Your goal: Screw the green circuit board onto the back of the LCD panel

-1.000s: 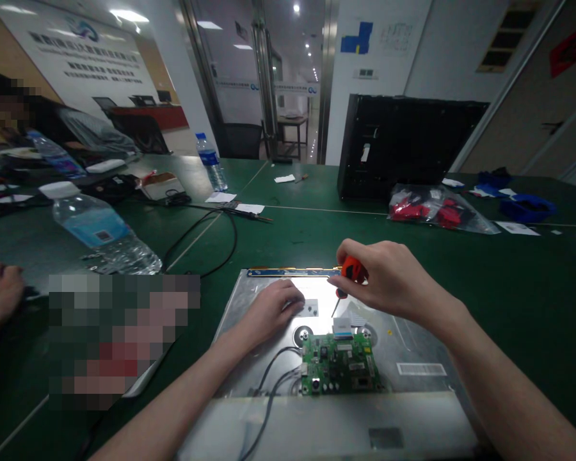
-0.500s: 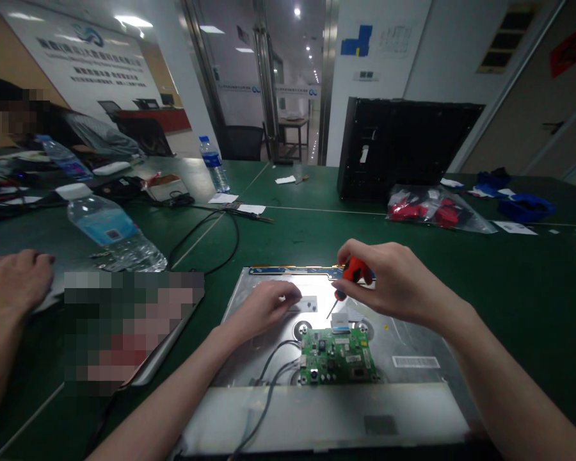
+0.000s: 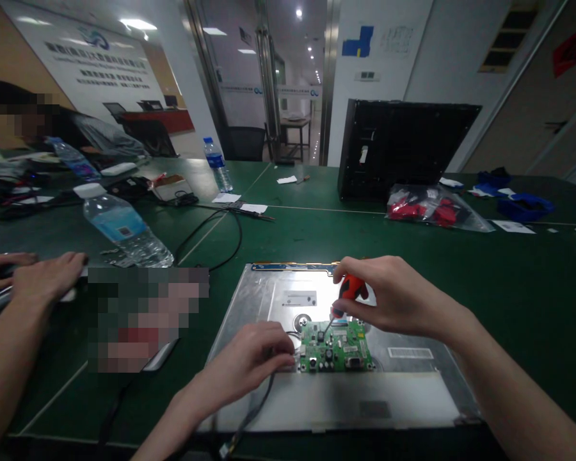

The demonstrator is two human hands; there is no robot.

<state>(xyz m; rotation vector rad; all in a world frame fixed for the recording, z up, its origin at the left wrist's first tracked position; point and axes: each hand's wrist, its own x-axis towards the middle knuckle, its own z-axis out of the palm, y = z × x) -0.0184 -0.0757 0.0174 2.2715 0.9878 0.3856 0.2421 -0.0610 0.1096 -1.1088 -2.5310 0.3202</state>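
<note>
A silver metal display panel (image 3: 413, 397) lies flat on the green table in front of me, with a small green circuit board (image 3: 336, 349) fixed near its near edge. My right hand (image 3: 393, 298) is closed round a red-handled screwdriver (image 3: 348, 289); the tip points down at the board's upper left corner. My left hand (image 3: 249, 365) rests on the panel just left of the board, fingers curled where the black cables (image 3: 254, 410) meet it. Whether it pinches a cable is unclear.
A co-worker's hands (image 3: 43, 278) rest on the table at the left, beside a lying water bottle (image 3: 125, 227). Behind stand a black monitor housing (image 3: 403, 147), a plastic bag of red parts (image 3: 432, 211), a second bottle (image 3: 217, 163) and loose black cables (image 3: 211, 237).
My left hand has moved back from the panel's middle to the left side of the circuit board. The screwdriver tip has come down onto the board. The co-worker's hands have shifted right.
</note>
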